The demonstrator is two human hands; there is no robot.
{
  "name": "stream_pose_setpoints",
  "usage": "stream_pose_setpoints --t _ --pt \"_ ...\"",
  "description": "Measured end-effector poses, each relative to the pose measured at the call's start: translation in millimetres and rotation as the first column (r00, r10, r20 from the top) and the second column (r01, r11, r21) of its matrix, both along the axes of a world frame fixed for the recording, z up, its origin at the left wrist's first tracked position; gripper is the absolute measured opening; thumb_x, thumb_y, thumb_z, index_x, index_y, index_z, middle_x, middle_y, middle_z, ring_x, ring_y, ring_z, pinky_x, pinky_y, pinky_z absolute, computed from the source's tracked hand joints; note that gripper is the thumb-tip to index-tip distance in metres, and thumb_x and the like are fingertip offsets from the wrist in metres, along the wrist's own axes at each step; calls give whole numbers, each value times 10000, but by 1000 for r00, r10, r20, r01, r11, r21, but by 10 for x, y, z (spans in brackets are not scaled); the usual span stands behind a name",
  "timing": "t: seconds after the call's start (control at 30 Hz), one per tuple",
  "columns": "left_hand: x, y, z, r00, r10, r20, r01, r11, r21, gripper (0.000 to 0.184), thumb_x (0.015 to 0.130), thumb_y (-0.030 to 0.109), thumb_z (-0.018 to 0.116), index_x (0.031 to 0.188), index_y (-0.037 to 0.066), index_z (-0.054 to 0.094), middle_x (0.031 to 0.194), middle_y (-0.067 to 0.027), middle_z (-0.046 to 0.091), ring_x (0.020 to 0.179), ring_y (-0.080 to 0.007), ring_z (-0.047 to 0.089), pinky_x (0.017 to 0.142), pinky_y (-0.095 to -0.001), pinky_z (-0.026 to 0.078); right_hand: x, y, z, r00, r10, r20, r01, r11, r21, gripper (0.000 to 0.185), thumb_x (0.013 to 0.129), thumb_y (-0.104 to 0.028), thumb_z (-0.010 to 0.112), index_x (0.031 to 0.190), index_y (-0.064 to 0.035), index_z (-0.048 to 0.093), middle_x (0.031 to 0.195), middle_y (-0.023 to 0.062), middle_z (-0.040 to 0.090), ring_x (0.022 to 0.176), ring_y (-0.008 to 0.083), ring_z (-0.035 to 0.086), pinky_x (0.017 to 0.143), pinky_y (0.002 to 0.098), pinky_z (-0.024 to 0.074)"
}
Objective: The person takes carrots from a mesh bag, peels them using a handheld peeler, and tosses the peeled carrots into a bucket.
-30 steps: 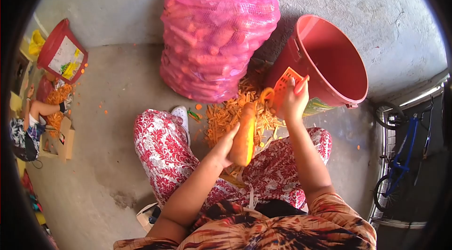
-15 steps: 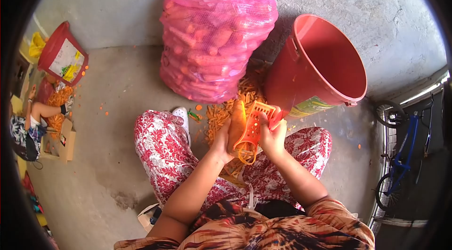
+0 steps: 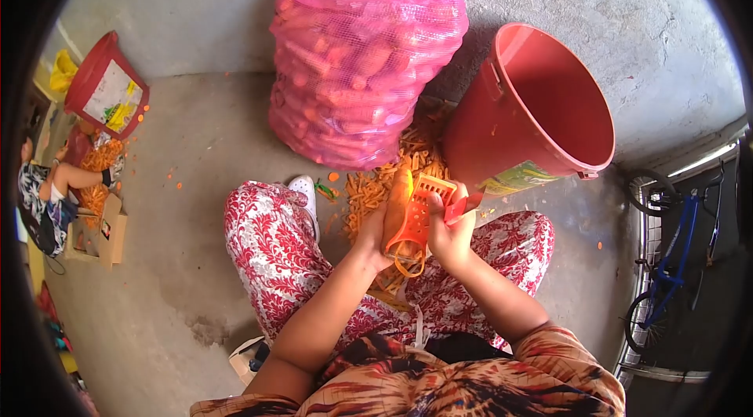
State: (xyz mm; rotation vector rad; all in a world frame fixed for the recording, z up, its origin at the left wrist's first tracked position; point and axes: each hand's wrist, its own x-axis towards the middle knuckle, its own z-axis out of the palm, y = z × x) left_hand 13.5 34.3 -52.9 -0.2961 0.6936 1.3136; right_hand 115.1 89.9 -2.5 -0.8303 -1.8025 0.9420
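My left hand (image 3: 373,235) is closed around a thick orange carrot (image 3: 398,203), held upright in front of my lap. Pressed close against the carrot's right side is an orange plastic grater (image 3: 419,221) with rows of holes and a loop at its lower end. My right hand (image 3: 450,238) grips this grater, thumb on its face. A flat red piece (image 3: 456,211) sticks out by the right fingers; what it belongs to is unclear. Under both hands, cut carrot strips (image 3: 365,196) lie heaped on the floor between my legs.
A pink mesh sack (image 3: 357,64) full of carrots stands against the wall. Beside it a red bucket (image 3: 482,111) leans toward me. At the left sits another person (image 3: 47,201) near carrot pieces and another red bucket (image 3: 98,91). A blue bicycle (image 3: 671,268) stands at right.
Both hands stay together on the carrot and grater. The grater and right hand have shifted slightly, and the carrot sits a little further right. At the left, the other person's arm has moved.
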Motion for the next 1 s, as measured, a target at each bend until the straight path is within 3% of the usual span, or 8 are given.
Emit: stream_pose_setpoints --t 0.3,0.43,0.47,0.5,0.6,0.67,0.9,1.0 --pt "4 -5 1 992 40 -121 -29 995 97 454 911 351 178 1154 32 392 1049 -109 531 935 -207 540 830 -358 433 -77 77 -73 1000 -1 -25 -3 990 -141 76 802 -55 518 837 3 482 651 104 541 578 137 509 540 269 417" --pt "-93 -46 104 991 15 -133 10 983 185 444 894 394 268 1079 39 459 934 -111 573 799 -231 583 715 -373 480 -188 227 -143 998 -53 -28 43 961 -274 87 774 -66 528 808 -6 475 630 67 482 595 125 471 559 277 412" --pt "-55 -101 103 995 -24 -98 47 970 238 460 891 409 263 1054 30 467 882 -129 576 713 -248 587 642 -378 488 -191 488 -270 988 -143 -55 141 989 -35 91 761 -67 528 776 -9 460 617 52 456 585 125 453 547 277 403" --pt "-22 -162 38 987 -98 -124 124 969 214 467 889 415 265 1051 28 468 860 -135 574 681 -253 585 621 -376 487 -148 805 -414 972 -237 -2 232 956 -180 102 768 -82 527 765 -8 455 594 67 466 558 141 452 522 291 396" --pt "63 -192 -114 962 -201 -187 229 963 145 485 880 433 284 1060 19 462 823 -145 568 649 -267 582 604 -367 482 -42 1459 -561 847 -528 69 523 849 74 173 822 -159 513 767 -10 442 592 189 487 497 309 463 499 350 398" --pt "64 -177 -122 961 -220 -169 240 964 114 492 880 437 284 1065 16 458 820 -144 567 652 -268 581 604 -365 482 76 1616 -564 834 -544 93 537 839 85 159 822 -153 510 776 -16 443 585 168 486 496 281 471 501 344 401" --pt "-102 -104 -163 993 -121 3 120 982 143 488 855 468 328 1075 53 461 828 -144 569 693 -294 582 588 -407 488 19 947 18 919 -308 -246 206 908 -366 110 826 -123 507 763 -47 459 605 -30 450 496 40 389 443 202 326" --pt "-59 -91 -102 993 -100 -60 107 987 121 483 855 468 329 1063 54 467 826 -142 571 674 -286 584 575 -393 490 24 607 -61 967 -119 -225 28 929 -370 70 811 -82 515 787 -47 459 641 -4 474 564 56 423 499 208 362"
